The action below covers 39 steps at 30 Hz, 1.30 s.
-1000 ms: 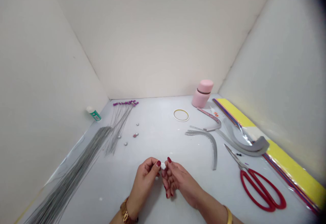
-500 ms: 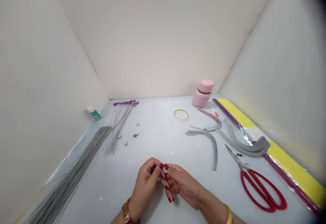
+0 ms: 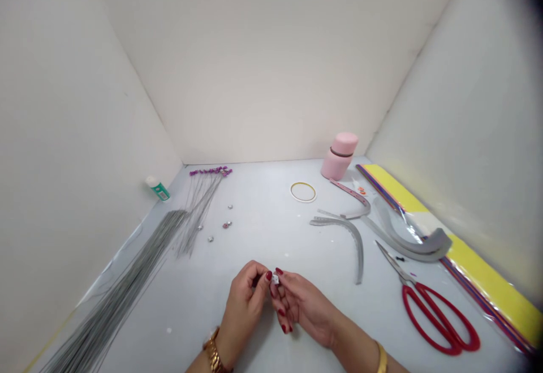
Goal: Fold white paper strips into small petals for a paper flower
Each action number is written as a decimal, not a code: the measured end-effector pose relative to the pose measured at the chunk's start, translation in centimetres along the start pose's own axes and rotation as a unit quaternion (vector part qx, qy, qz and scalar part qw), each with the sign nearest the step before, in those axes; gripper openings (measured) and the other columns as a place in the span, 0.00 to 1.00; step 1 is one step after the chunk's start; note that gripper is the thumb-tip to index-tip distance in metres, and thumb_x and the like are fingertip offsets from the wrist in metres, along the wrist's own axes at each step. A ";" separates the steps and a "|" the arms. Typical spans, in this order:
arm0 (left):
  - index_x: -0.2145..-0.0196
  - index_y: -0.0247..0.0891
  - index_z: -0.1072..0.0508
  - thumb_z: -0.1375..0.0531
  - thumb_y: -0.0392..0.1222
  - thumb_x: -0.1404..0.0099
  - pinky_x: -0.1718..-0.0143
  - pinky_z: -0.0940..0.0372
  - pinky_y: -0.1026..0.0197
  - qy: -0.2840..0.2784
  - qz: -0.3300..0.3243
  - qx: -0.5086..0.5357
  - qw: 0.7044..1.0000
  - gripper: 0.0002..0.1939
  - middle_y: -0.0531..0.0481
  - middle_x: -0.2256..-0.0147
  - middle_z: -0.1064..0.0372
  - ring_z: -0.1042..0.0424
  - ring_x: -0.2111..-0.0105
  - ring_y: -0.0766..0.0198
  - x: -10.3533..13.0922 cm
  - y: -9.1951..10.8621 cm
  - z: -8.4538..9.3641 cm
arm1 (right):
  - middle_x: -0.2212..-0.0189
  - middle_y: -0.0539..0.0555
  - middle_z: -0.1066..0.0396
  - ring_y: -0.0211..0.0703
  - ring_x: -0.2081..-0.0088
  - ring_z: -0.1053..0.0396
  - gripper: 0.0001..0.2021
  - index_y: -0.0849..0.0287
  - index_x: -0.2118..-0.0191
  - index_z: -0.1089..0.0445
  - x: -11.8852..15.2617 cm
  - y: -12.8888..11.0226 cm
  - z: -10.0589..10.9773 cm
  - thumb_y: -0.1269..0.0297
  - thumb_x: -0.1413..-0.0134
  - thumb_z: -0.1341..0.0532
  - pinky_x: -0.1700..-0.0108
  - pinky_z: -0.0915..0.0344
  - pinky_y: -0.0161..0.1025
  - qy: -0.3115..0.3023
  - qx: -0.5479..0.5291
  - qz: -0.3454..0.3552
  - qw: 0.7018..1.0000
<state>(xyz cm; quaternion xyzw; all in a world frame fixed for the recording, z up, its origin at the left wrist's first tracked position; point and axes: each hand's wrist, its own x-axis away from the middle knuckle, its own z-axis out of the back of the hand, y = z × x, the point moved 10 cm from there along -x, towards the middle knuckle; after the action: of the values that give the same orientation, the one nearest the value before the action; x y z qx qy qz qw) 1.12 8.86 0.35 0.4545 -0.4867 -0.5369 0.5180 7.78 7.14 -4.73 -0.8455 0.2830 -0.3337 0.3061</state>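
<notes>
Pale walls enclose a light bench [image 3: 263,226] on three sides. Left hand [image 3: 250,296] and right hand [image 3: 303,305] meet at the near side, both grips closed at the fingertips on a small whitish piece [image 3: 275,279], possibly folded foil. Red-handled scissors [image 3: 432,311] lie right of the hands; grey wires [image 3: 123,288] lie left. Pink bottle [image 3: 339,155] stands near the back wall.

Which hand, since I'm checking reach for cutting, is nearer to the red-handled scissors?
Right: the right hand is left of the scissors; the left hand is farther left, beyond it.
</notes>
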 end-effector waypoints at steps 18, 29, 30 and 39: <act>0.74 0.38 0.37 0.51 0.44 0.35 0.79 0.41 0.64 -0.047 0.015 0.016 0.999 0.12 0.54 0.84 0.37 0.36 0.83 0.65 -0.2 -0.8 -1.2 | 0.85 0.44 0.40 0.29 0.87 0.40 0.18 0.61 0.73 0.41 0.3 -1.4 0.0 0.49 0.46 0.48 0.85 0.51 0.25 0.042 0.111 0.072 0.990; 0.73 0.34 0.31 0.44 0.45 0.40 0.73 0.40 0.66 -0.050 0.096 0.133 0.985 0.11 0.53 0.78 0.35 0.35 0.76 0.67 -0.7 -2.2 -0.9 | 0.85 0.43 0.43 0.33 0.81 0.42 0.10 0.59 0.77 0.42 1.8 -4.0 1.4 0.63 0.48 0.44 0.77 0.47 0.31 0.147 0.326 0.190 0.914; 0.74 0.34 0.31 0.42 0.44 0.42 0.74 0.40 0.67 -0.052 0.098 0.131 0.985 0.10 0.53 0.79 0.35 0.35 0.77 0.67 -0.7 -2.3 -0.9 | 0.85 0.44 0.42 0.33 0.81 0.43 0.10 0.59 0.77 0.41 1.8 -4.1 1.3 0.64 0.48 0.43 0.76 0.47 0.31 0.145 0.332 0.190 0.912; 0.77 0.34 0.33 0.42 0.40 0.42 0.74 0.40 0.66 -0.016 0.103 0.122 0.987 0.09 0.53 0.81 0.33 0.35 0.79 0.68 -0.9 -2.6 0.1 | 0.82 0.49 0.35 0.33 0.84 0.36 0.20 0.61 0.71 0.40 0.5 -1.6 0.9 0.49 0.43 0.56 0.83 0.46 0.28 0.077 0.191 0.084 0.975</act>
<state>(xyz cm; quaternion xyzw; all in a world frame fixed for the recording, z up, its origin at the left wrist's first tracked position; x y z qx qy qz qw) 0.75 9.72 -2.24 0.4528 -0.6014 -0.4242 0.5033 9.22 8.13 -3.94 -0.7161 0.3068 -0.4187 0.4666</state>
